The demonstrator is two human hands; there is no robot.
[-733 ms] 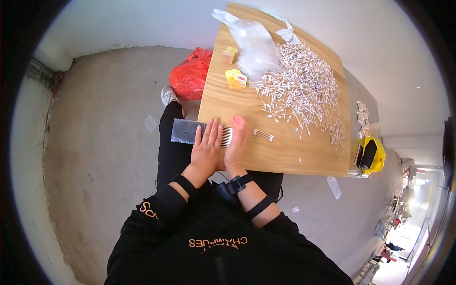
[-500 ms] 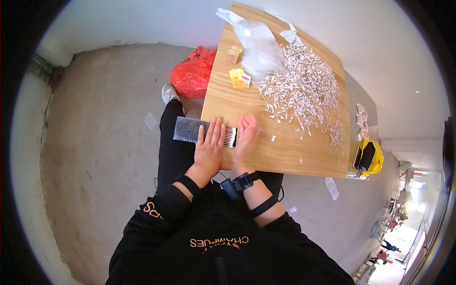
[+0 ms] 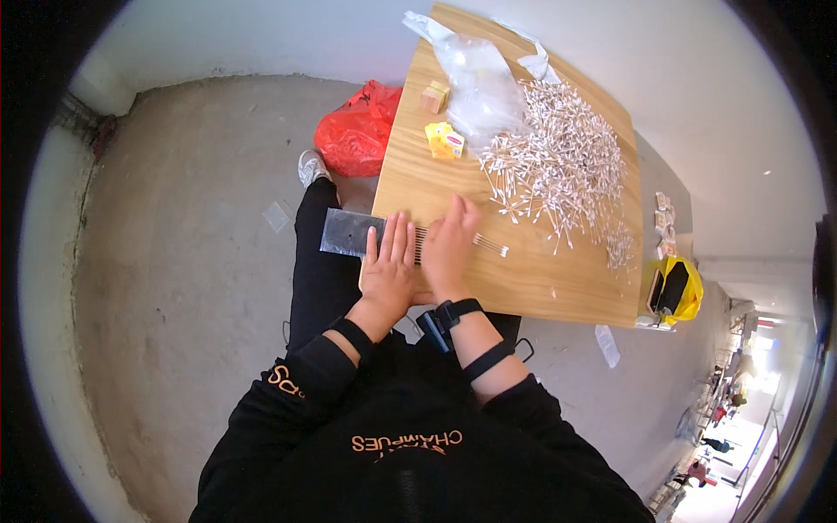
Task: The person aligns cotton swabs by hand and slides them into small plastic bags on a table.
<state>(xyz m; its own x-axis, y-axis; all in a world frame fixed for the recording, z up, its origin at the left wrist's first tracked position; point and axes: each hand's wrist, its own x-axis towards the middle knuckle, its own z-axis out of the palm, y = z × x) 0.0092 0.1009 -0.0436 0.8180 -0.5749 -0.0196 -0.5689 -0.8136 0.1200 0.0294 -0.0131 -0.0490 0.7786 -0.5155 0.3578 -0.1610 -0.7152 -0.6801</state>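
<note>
My left hand [image 3: 390, 266] lies flat with straight fingers on a dark, shiny plastic packet [image 3: 349, 232] that sticks out over the table's left edge. Beside those fingers shows a row of thin cotton swab sticks [image 3: 420, 243], partly covered by both hands. My right hand [image 3: 448, 250] rests over the row with its fingers curled; what they hold, if anything, is hidden. A few cotton swabs [image 3: 493, 246] stick out past its right side, white tips to the right.
A large heap of cotton swabs [image 3: 571, 148] covers the right of the wooden table [image 3: 523, 283]. Behind stand a clear plastic bag [image 3: 482, 91], a yellow box [image 3: 445, 140] and a small wooden block [image 3: 434, 97]. A red bag [image 3: 356, 132] sits on the floor, left.
My right hand has turned from resting on its edge to palm down, its fingers curling over the swabs. My left hand stays on the packet.
</note>
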